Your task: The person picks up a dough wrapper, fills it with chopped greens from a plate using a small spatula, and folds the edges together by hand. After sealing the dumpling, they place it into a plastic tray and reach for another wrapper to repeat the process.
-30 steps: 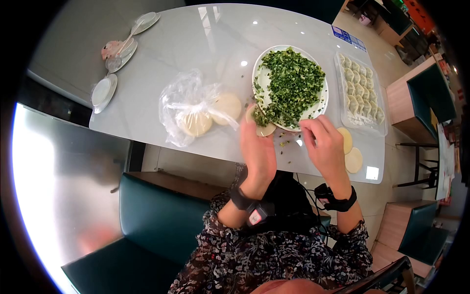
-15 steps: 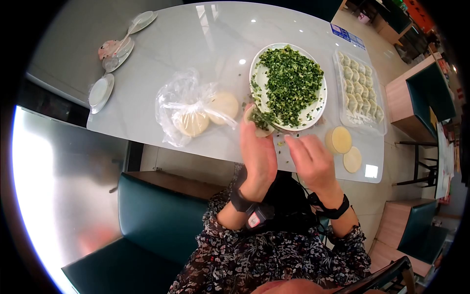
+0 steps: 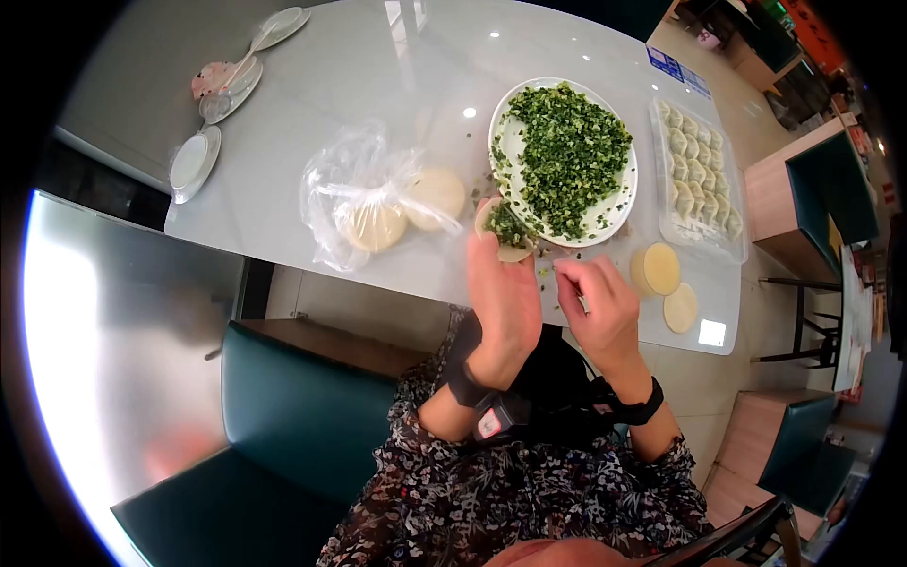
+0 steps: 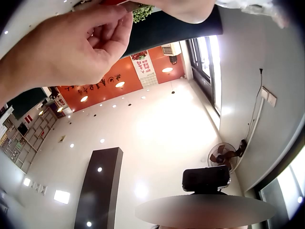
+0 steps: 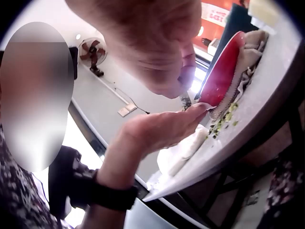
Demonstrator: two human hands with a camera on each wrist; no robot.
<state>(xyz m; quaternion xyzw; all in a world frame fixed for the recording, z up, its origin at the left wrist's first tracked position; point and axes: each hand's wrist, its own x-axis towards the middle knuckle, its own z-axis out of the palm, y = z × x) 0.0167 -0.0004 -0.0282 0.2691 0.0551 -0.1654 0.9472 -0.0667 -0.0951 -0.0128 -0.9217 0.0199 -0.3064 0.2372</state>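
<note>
In the head view my left hand is palm up at the near rim of the plate. It holds a round dumpling wrapper along the fingers, thumb by its edge. Chopped green filling lies on the wrapper. Close on the right, my right hand has its fingers curled in a pinch. In the left wrist view, thumb and fingertips grip a thin, flat brownish utensil, its kind unclear. An oval white plate heaped with chopped greens stands just beyond both hands.
A clear plastic bag with pale rounds lies left. On the right are a stack of wrappers, a single wrapper and a clear tray of dumplings. Small dishes line the table's far left. Green scraps dot the tabletop.
My right hand has come left and nearer from the plate's rim, uncovering the wrapper stack, and now sits beside the left hand. The left hand stays nearly in place with the filled wrapper.
</note>
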